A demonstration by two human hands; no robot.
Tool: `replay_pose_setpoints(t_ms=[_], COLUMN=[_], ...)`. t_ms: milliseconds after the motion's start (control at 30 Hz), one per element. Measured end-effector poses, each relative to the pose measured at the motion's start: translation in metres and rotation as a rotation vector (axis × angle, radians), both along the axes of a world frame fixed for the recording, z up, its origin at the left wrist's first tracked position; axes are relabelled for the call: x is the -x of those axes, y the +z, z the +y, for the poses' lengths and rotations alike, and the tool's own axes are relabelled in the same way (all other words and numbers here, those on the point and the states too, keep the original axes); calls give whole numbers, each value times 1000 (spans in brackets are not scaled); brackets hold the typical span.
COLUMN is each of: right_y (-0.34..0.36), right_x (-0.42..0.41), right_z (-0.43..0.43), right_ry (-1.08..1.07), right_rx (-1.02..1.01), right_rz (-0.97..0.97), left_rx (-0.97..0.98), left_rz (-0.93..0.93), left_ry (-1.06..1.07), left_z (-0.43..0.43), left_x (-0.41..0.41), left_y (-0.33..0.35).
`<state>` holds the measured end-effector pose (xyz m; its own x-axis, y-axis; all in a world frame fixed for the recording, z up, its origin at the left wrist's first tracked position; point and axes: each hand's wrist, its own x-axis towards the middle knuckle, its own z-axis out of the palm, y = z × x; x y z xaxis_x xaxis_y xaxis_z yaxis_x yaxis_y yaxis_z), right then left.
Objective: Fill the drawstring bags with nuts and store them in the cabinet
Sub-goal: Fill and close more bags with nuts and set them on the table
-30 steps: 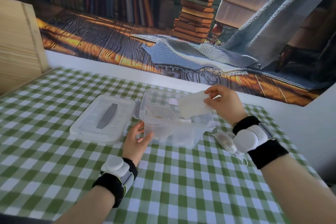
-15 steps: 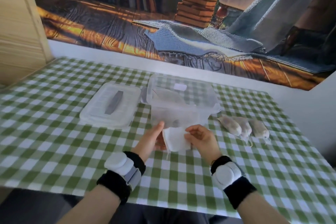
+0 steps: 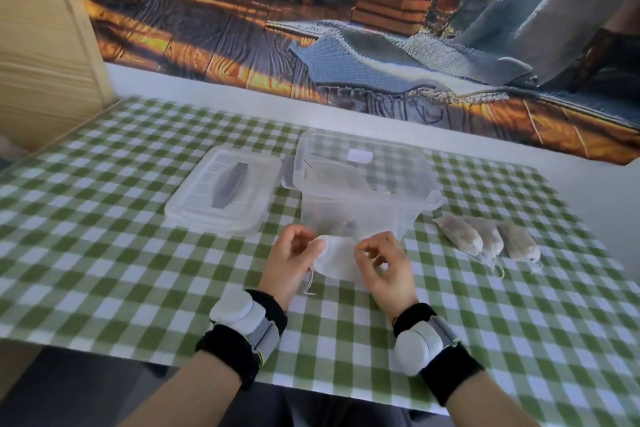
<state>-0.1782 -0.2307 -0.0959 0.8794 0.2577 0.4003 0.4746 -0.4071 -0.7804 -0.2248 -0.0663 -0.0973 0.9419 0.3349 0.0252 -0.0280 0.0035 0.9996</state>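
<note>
I look down on a desk (image 3: 104, 270) covered in green and white check cloth. Near its front edge both hands meet on a small white bag (image 3: 337, 260), held between them; I cannot tell whether it rests on the cloth. The left hand (image 3: 292, 265) pinches the bag's left edge between thumb and forefinger, its other fingers curled. The right hand (image 3: 386, 265) pinches the right edge in the same way. A thin drawstring (image 3: 309, 282) trails from the bag's lower left corner. Just behind the bag stands a clear, open-topped box (image 3: 367, 198); inside I make out pale cloth and some dark bits, too blurred to name. Its lid (image 3: 225, 191) lies flat just beside it on the left. To the right of the box, three full bags (image 3: 485, 236) lie side by side, touching. A pale wood cabinet (image 3: 45, 52) stands at the far left. Each wrist wears a black band (image 3: 239, 350) with a white pod
</note>
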Motion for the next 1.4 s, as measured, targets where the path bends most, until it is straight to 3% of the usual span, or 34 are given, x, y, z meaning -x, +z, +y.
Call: replay_pose_setpoints(t_ms=[167,300,533,600,733,933,1100,1400], right_y=[13,20,29,33,58,75,68,65], right_x=[16,25,25,22,24,24,21,13], right_z=[21,30,32,29,29,24,25,18], right_ry=[192,165,90,19,74,181,112,-34], right_rx=[185,177,160,109,-228,-332,-157,247], right_rz=[154,256,284,343,669,846,779,457], left_rx=[-14,40,-38,-26,-66,-392,-631,-681], left_rz=[-95,-112,-165,-192,-314,-342,-347,-348], left_ry=[-31,-68,-75,-65,-71,-136,-22,83], left_z=[-1,-1,1,1,1,-8,-10,-7], left_x=[2,3,2,3,6,7,4,-3], left_y=[2,4,0,0,-3,-3,-6,-15])
